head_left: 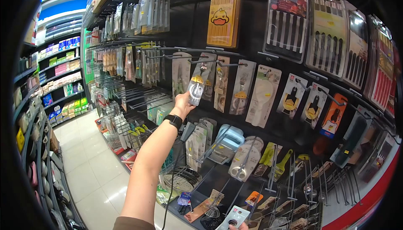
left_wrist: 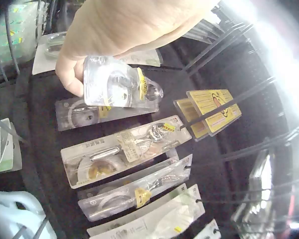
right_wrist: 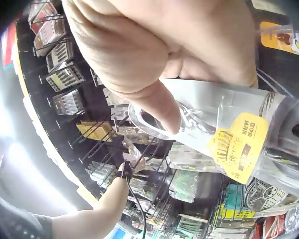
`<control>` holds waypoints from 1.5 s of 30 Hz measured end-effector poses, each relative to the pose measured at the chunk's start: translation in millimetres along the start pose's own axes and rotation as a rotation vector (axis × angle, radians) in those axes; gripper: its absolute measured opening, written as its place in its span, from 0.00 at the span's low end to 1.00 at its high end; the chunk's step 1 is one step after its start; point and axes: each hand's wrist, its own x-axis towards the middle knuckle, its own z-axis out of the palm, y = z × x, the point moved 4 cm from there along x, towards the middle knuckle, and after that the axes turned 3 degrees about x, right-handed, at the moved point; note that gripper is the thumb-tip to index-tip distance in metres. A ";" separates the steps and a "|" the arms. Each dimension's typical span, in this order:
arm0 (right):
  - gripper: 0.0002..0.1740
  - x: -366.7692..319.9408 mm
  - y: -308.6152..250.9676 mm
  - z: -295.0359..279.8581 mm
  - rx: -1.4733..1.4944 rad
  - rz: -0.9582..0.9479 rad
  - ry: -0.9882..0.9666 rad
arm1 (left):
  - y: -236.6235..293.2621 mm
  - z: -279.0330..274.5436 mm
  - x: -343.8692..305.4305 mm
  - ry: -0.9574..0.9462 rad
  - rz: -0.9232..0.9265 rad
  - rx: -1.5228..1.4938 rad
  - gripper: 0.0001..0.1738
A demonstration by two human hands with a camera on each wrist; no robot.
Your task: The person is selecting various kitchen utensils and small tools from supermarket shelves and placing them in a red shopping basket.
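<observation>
With its thumb and fingers, my left hand [head_left: 183,103] pinches the lower end of a clear utensil packet [head_left: 196,88] that has a yellow label, at the hook row in the head view. In the left wrist view this packet [left_wrist: 112,84] sticks out in front of a similar one [left_wrist: 84,114]. The kind of utensil inside does not show clearly. Low in the head view, my right hand [head_left: 243,226] holds a blister pack [head_left: 233,218] on a pale card. In the right wrist view, the thumb lies over this blister pack [right_wrist: 239,144], beside its yellow label.
Packed spoons [left_wrist: 124,149] and forks [head_left: 241,83] hang near the left hand. A yellow duck chopstick pack [head_left: 224,16] hangs above. Peeler cards [head_left: 292,96] are on hooks to the right. Long metal hooks [head_left: 273,169] jut out below. A tiled aisle [head_left: 84,154] runs along the left.
</observation>
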 end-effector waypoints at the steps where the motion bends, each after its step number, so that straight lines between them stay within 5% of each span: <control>1: 0.18 0.1 -8.4 8.1 0.002 0.004 0.000 | -1.1 -3.2 -4.1 0.001 -0.057 0.022 0.17; 7: 0.17 -0.4 -69.0 52.6 -0.320 -0.227 -0.134 | 7.9 -10.1 -55.5 0.167 0.009 0.286 0.21; 11: 0.19 13.3 -96.5 77.9 -0.428 -0.316 -0.178 | 11.0 5.9 -157.8 -0.309 0.319 0.569 0.19; 13: 0.19 28.3 -111.7 108.1 -0.032 -0.559 -0.254 | -3.1 10.2 -221.7 -0.452 0.511 0.782 0.20; 19: 0.21 37.2 -139.0 177.0 0.389 -0.565 -0.210 | -41.7 7.6 -358.0 -0.677 0.991 1.700 0.49; 23: 0.27 44.7 -125.8 197.0 0.385 -0.446 -0.318 | -37.6 -19.2 -354.3 -0.548 0.871 1.573 0.48; 26: 0.43 35.3 -123.1 212.5 0.116 -0.438 -0.562 | -0.8 -40.7 -326.2 -0.190 1.052 1.526 0.48; 30: 0.38 38.5 -100.1 197.5 -0.005 -0.301 -0.627 | 67.3 -63.3 -269.9 0.263 1.010 1.503 0.49; 42: 0.25 25.1 -78.0 153.3 -0.137 -0.248 -0.419 | 117.8 -52.0 -204.1 0.397 0.989 1.461 0.51; 45: 0.29 26.4 -76.8 136.8 -0.177 -0.266 -0.435 | 111.6 -48.0 -196.1 0.355 0.908 1.494 0.53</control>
